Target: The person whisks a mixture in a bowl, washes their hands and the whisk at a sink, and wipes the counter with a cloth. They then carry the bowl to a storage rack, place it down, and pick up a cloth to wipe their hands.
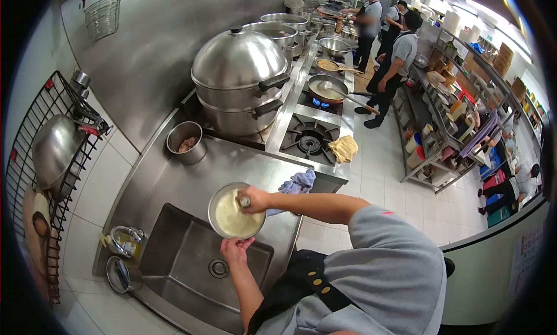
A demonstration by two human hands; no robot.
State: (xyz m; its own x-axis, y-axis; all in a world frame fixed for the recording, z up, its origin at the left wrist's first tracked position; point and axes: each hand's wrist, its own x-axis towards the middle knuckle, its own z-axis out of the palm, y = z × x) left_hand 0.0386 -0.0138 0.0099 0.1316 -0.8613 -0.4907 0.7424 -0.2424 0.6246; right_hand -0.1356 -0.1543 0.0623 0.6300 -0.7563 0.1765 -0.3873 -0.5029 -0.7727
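Observation:
A round metal bowl [212,220] holds a thick, pale yellow mixture [238,219]. It sits at the near edge of the steel counter, partly over the sink. My left hand [234,250] grips the bowl's near rim, fingers closed on it. Over the mixture, my right hand [254,200] is wrapped round the upright handle of what looks like a whisk [245,201]; its lower end is hidden by the hand and the mixture. A crumpled blue-grey cloth [297,183] lies on the counter just beyond my right forearm.
A sink [185,259] is below the bowl. A pot with meat [187,143] stands on the counter, near a large domed steamer [238,62]. Beyond, a frying pan [326,89] sits over a lit blue flame. Several people stand farther off by the stoves and shelves [447,114].

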